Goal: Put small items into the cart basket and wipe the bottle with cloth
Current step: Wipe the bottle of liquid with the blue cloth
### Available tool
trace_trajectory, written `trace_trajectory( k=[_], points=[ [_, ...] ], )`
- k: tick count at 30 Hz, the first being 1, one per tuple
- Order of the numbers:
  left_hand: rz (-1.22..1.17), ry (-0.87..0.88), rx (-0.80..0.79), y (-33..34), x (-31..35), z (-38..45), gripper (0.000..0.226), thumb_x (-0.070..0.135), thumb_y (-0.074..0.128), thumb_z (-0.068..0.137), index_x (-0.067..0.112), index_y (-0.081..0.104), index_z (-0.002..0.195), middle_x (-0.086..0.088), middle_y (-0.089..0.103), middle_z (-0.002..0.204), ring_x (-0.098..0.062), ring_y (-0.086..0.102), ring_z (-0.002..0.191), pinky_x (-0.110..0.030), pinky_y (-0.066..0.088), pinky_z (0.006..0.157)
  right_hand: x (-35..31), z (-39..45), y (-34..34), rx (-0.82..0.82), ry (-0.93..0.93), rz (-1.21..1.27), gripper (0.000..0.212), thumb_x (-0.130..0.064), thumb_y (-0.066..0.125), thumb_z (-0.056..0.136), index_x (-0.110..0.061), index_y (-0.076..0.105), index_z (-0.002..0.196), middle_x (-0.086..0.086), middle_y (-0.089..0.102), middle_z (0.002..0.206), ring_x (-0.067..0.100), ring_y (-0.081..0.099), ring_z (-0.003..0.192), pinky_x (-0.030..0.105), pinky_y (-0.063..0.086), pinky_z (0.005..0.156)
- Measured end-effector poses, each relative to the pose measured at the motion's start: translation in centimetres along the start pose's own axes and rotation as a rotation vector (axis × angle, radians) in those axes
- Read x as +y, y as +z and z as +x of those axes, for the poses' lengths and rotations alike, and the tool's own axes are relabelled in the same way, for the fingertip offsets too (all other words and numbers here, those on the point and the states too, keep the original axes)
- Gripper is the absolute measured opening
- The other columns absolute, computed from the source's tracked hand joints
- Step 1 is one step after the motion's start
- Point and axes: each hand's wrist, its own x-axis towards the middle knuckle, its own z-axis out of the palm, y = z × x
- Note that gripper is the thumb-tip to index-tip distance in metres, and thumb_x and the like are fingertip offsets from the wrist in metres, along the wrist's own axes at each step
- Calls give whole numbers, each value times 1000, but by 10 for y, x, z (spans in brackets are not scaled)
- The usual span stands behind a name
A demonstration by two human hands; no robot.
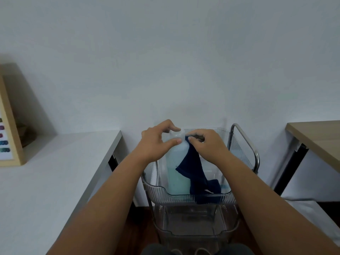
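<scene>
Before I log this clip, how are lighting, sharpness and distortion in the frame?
Head view: dim, flat, bluish light with soft shadows and no glare; slightly soft overall, so the hands, the bottle and the dark cloth lack fine detail; wide-angle bending shows on the white table and cart handle.

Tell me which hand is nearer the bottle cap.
Left. The left hand grips the bottle cap; the right hand holds the cloth beside the neck.
</scene>
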Motion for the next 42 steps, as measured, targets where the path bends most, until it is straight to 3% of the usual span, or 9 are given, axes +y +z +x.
trace_trajectory(
  k=[3, 6, 11, 15, 20, 23, 28, 33, 42],
  points=[
    [-151, -23, -152, -12, -4, 2, 18, 30, 70, 88, 33, 61, 103, 18, 66, 117, -9, 57, 120, -54, 42, 105, -2, 3, 3, -28, 25, 65, 18, -17, 62, 91, -24, 75, 100, -9, 73, 97, 9, 66, 95, 30, 53, 90],
    [-81, -51, -162, -14, -1, -1, 32, 60, 66, 78, 48, 57, 106, 25, 58, 128, -4, 48, 129, -50, 35, 111, -2, 3, 6, -32, 36, 111, 17, -18, 62, 91, -25, 75, 100, -8, 73, 99, 6, 66, 96, 30, 52, 92],
    [153, 52, 161, 7, 7, -2, 43, 62, 73, 71, 45, 62, 109, 9, 57, 97, 3, 54, 92, -25, 45, 80, 0, 3, 6, -35, 48, 137, 17, -19, 62, 89, -25, 75, 97, -9, 74, 94, 7, 67, 93, 34, 54, 90],
    [167, 64, 130, 8, 7, -2, 34, 45, 74, 82, 41, 67, 115, 8, 55, 91, 1, 52, 81, -17, 38, 70, 3, 5, 5, -44, 61, 145, 17, -20, 63, 87, -25, 77, 95, -9, 75, 92, 7, 68, 93, 35, 55, 89],
    [49, 130, 62, 4, 6, -9, 34, 25, 73, 88, 41, 67, 118, 4, 66, 108, -10, 60, 104, -36, 45, 96, -11, 16, 9, -94, 134, 151, 19, -19, 58, 84, -24, 76, 79, -5, 72, 79, 12, 66, 78, 31, 53, 73],
    [16, 144, -3, -3, 6, -13, 37, 19, 69, 91, 39, 65, 122, 6, 66, 120, -10, 59, 116, -44, 41, 106, -22, 28, 8, -255, 239, 169, 26, -14, 49, 80, 1, 69, 89, 8, 56, 71, 20, 50, 66, 33, 41, 62],
    [164, 119, -33, -3, 5, -17, 40, 19, 56, 100, 33, 55, 137, 5, 51, 142, -15, 44, 131, -32, 32, 112, -20, 21, 7, -258, 331, 285, 12, -25, 57, 88, -24, 68, 85, 0, 65, 76, 13, 58, 65, 27, 50, 60],
    [192, -7, 111, 5, -1, -24, 45, 24, 52, 101, 32, 45, 145, 5, 49, 128, -14, 48, 116, -25, 38, 99, -12, 10, 13, -200, 403, 401, 10, -25, 70, 81, -21, 62, 85, 1, 66, 81, 14, 61, 66, 31, 49, 60],
    [38, 21, 180, 0, -7, -17, 35, 24, 68, 92, 30, 65, 126, 5, 65, 110, -15, 63, 98, -32, 52, 94, -28, 32, 20, -138, 395, 315, 3, -21, 68, 82, -18, 68, 81, 0, 68, 78, 13, 63, 70, 23, 49, 54]
  ],
)
